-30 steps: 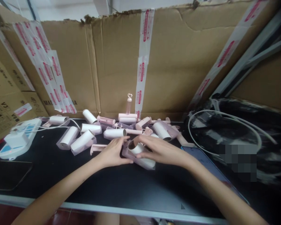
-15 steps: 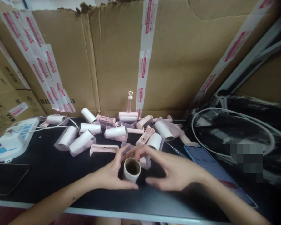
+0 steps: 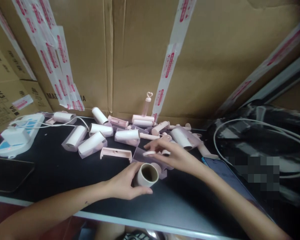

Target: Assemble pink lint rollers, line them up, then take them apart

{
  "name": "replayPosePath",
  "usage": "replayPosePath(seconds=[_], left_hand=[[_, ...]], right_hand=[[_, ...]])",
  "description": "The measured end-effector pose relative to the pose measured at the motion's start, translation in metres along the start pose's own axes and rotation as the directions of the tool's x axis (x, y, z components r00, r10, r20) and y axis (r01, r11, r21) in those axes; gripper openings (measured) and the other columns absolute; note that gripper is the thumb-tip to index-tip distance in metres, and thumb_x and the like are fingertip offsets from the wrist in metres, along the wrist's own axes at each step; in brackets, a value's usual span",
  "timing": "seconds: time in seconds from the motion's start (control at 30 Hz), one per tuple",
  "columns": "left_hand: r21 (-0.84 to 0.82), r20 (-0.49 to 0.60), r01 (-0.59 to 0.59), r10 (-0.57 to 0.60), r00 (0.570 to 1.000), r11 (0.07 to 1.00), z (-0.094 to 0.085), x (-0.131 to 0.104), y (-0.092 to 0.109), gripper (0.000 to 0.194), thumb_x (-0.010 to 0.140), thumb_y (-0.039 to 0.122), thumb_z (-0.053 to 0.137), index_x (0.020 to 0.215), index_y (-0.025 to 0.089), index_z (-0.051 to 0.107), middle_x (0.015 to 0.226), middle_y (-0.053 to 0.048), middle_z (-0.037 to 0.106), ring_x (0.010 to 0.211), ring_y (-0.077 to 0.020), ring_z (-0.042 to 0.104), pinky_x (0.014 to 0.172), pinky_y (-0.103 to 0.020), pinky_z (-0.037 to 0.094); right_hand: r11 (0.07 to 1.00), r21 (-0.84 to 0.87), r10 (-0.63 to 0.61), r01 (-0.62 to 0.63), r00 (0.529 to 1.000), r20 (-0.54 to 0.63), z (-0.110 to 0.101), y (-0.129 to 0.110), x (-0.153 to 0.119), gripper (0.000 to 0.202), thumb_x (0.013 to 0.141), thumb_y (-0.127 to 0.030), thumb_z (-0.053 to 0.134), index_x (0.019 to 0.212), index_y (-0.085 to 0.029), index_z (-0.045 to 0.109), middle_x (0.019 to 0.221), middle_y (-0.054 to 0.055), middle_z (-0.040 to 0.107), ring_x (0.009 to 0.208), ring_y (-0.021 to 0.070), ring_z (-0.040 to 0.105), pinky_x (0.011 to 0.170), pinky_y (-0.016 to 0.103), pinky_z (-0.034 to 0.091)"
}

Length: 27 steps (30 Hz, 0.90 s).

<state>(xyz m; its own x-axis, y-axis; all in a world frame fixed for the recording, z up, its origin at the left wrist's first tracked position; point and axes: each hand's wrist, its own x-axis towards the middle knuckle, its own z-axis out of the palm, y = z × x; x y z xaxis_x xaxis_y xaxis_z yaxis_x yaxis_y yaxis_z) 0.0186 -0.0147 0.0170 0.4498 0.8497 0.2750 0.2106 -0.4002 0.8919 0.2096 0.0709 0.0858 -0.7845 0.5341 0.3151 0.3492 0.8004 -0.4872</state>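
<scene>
My left hand (image 3: 126, 183) is wrapped round a white roll (image 3: 144, 181), held upright with its dark hollow core facing up. Just behind it, my right hand (image 3: 172, 155) pinches a pale pink piece (image 3: 150, 153) at the fingertips. Beneath that hand lie clear purple-tinted plastic parts (image 3: 162, 171), partly hidden. A long pink holder piece (image 3: 116, 153) rests left of the right hand. Several white rolls (image 3: 91, 144) in clear covers lie further back on the black table.
A white power strip (image 3: 21, 136) with cables and a dark phone (image 3: 11, 175) are at the left. Another phone (image 3: 226, 173) lies under my right forearm. At the back, a pink stand with a heart-shaped top (image 3: 147, 106) stands against cardboard (image 3: 140, 50). A black bag (image 3: 252, 133) is at the right.
My right hand has moved away from the roll, up and back, and now holds a pink piece. My left hand stays on the roll. The camera view has tilted downward.
</scene>
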Motion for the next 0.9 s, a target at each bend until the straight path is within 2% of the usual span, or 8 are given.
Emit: replayPosePath(seconds=[0.07,0.13,0.23,0.33,0.4,0.57,0.8,0.9], left_hand=[[0.006,0.001,0.011,-0.011,1.0,1.0,0.001,0.0,-0.002,0.055,0.072,0.031,0.072,0.118,0.015,0.048,0.115,-0.012,0.057,0.107,-0.026,0.055,0.097,-0.04,0.04],[0.0,0.008,0.015,-0.015,1.0,1.0,0.001,0.0,-0.003,0.058,0.071,0.031,0.072,0.121,0.015,0.047,0.119,-0.013,0.056,0.113,-0.0276,0.052,0.1,-0.041,0.039],[-0.037,0.006,0.008,-0.008,1.0,0.999,0.002,0.0,-0.004,0.059,0.071,0.029,0.073,0.121,0.014,0.047,0.121,-0.013,0.056,0.115,-0.0269,0.052,0.101,-0.039,0.039],[-0.051,0.003,-0.005,0.005,1.0,0.999,0.002,0.001,-0.003,0.057,0.071,0.027,0.073,0.12,0.013,0.048,0.117,-0.012,0.058,0.111,-0.0248,0.054,0.1,-0.037,0.04],[-0.048,0.001,-0.002,0.002,1.0,0.999,0.002,0.001,-0.002,0.056,0.07,0.027,0.073,0.12,0.014,0.049,0.118,-0.012,0.058,0.111,-0.0252,0.055,0.1,-0.038,0.039],[-0.053,0.013,0.017,-0.016,1.0,0.998,0.001,0.002,0.001,0.054,0.073,0.029,0.071,0.12,0.015,0.05,0.121,-0.012,0.058,0.117,-0.0278,0.051,0.101,-0.04,0.039],[-0.042,0.019,0.016,-0.015,1.0,0.999,0.0,0.003,0.003,0.051,0.072,0.026,0.071,0.119,0.017,0.052,0.121,-0.011,0.058,0.115,-0.0276,0.053,0.101,-0.042,0.038],[-0.042,0.028,-0.019,0.02,0.999,0.999,0.0,0.003,0.003,0.052,0.073,0.026,0.07,0.12,0.016,0.05,0.121,-0.011,0.058,0.116,-0.0268,0.052,0.102,-0.04,0.037]], right_hand=[[0.997,0.069,0.042,-0.03,0.984,-0.173,0.002,-0.012,-0.014,0.016,0.087,-0.023,0.055,0.102,-0.02,0.062,0.101,0.005,0.069,0.088,0.0164,0.066,0.079,0.029,0.054],[0.996,0.086,-0.005,0.03,0.961,-0.278,0.008,-0.024,-0.027,0.022,0.085,-0.015,0.058,0.105,-0.022,0.063,0.103,0.004,0.07,0.093,0.0157,0.066,0.085,0.027,0.053],[0.977,0.121,-0.149,0.176,0.968,-0.202,0.02,-0.036,-0.042,0.029,0.081,-0.006,0.059,0.105,-0.022,0.066,0.113,0.005,0.067,0.106,0.0177,0.062,0.095,0.03,0.049],[0.968,0.086,-0.221,0.234,0.966,-0.138,0.026,-0.038,-0.05,0.044,0.081,-0.003,0.057,0.121,-0.021,0.058,0.118,0.007,0.064,0.113,0.0172,0.057,0.098,0.031,0.047],[0.973,0.016,-0.224,0.229,0.964,-0.146,0.026,-0.037,-0.053,0.048,0.082,-0.004,0.057,0.126,-0.022,0.054,0.12,0.008,0.062,0.116,0.0172,0.055,0.098,0.03,0.047],[0.978,-0.076,-0.201,0.194,0.974,-0.102,0.022,-0.036,-0.052,0.041,0.081,-0.013,0.062,0.12,-0.024,0.058,0.13,0.009,0.055,0.121,0.0222,0.051,0.1,0.036,0.045],[0.981,0.134,-0.124,0.142,0.983,-0.135,0.019,-0.043,-0.041,0.035,0.083,-0.009,0.059,0.112,-0.028,0.064,0.114,0.005,0.064,0.105,0.0167,0.061,0.088,0.028,0.051],[0.977,0.119,-0.156,0.178,0.972,-0.175,0.02,-0.042,-0.04,0.038,0.082,-0.008,0.059,0.114,-0.028,0.065,0.114,0.005,0.064,0.107,0.0182,0.059,0.09,0.031,0.05]])
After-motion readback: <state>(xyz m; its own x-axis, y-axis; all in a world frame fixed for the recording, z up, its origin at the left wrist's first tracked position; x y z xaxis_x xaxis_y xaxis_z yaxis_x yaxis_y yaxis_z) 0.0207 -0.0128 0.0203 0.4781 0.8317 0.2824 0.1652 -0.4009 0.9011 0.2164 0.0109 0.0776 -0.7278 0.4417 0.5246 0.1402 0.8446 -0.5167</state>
